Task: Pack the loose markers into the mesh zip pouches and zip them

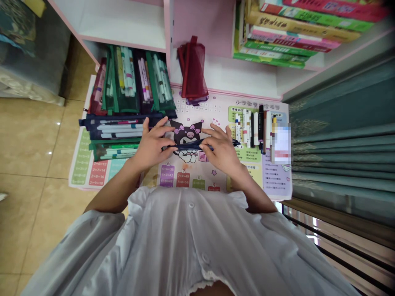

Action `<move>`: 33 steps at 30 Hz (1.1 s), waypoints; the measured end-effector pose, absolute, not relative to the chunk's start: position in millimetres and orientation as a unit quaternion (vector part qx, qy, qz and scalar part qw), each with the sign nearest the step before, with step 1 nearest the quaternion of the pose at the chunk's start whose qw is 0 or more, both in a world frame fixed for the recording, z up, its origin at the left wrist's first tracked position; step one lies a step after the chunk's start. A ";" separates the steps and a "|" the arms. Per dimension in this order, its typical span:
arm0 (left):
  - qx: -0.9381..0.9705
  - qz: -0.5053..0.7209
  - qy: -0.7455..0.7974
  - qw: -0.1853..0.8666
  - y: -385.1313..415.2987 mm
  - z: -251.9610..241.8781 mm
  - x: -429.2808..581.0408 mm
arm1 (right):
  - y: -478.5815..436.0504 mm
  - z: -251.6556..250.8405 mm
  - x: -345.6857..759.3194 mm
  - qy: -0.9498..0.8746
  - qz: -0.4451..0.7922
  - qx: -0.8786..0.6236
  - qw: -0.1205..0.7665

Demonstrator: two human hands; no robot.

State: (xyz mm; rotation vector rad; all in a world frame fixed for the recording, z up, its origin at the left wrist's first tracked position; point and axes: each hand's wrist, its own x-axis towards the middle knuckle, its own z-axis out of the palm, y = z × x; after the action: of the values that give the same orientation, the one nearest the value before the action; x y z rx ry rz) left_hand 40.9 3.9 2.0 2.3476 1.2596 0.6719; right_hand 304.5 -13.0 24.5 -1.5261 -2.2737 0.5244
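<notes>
A dark blue mesh pencil pouch (191, 145) is stretched sideways between my hands, seen nearly edge-on above the printed desk mat (203, 172). My left hand (153, 144) pinches its left end between thumb and fingers, the other fingers spread. At the right part, my right hand (220, 146) pinches it likewise, and a dark tip sticks out beyond that hand. Whether anything is inside the pouch I cannot tell. Just left of my left hand lies a blue mesh pouch of markers (120, 128). To the right of my right hand is a row of loose markers (253, 128).
Green mesh pouches (123, 88) full of markers lie at the back left, a red one (98, 92) beside them. Burgundy mesh pouches (194, 70) rest at the shelf's front edge. Stacked books (296, 33) fill the right shelf. A curtain (342, 131) hangs along the right side.
</notes>
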 end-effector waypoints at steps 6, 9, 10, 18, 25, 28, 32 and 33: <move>0.835 0.237 0.456 0.198 4.8 0.8 40.0 | -13.0 23.1 311.2 -0.798 0.176 -0.544 0.190; 0.833 0.245 0.455 0.197 5.2 0.4 39.8 | -13.3 22.0 314.3 -0.798 0.173 -0.545 0.191; 0.833 0.247 0.455 0.197 5.3 0.4 39.8 | -13.5 21.7 314.9 -0.797 0.172 -0.546 0.191; 0.832 0.244 0.457 0.201 5.2 1.8 39.6 | -14.7 22.5 316.6 -0.793 0.165 -0.554 0.192; 0.828 0.245 0.460 0.205 5.4 2.6 40.1 | -14.9 21.5 322.4 -0.793 0.164 -0.556 0.188; 0.829 0.243 0.459 0.209 5.7 2.8 40.0 | -15.0 20.9 323.9 -0.793 0.159 -0.556 0.193; 0.830 0.244 0.456 0.209 5.9 2.4 39.3 | -15.1 22.0 324.2 -0.793 0.160 -0.556 0.191; 0.830 0.244 0.455 0.209 6.0 2.1 39.1 | -15.1 22.5 324.3 -0.793 0.160 -0.556 0.191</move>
State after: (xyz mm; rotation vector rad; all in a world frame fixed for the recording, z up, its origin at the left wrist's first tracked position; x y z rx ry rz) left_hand 39.1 6.0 2.1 2.3098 1.2668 0.6785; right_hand 324.3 -15.1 22.5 -1.5603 -2.2275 0.4486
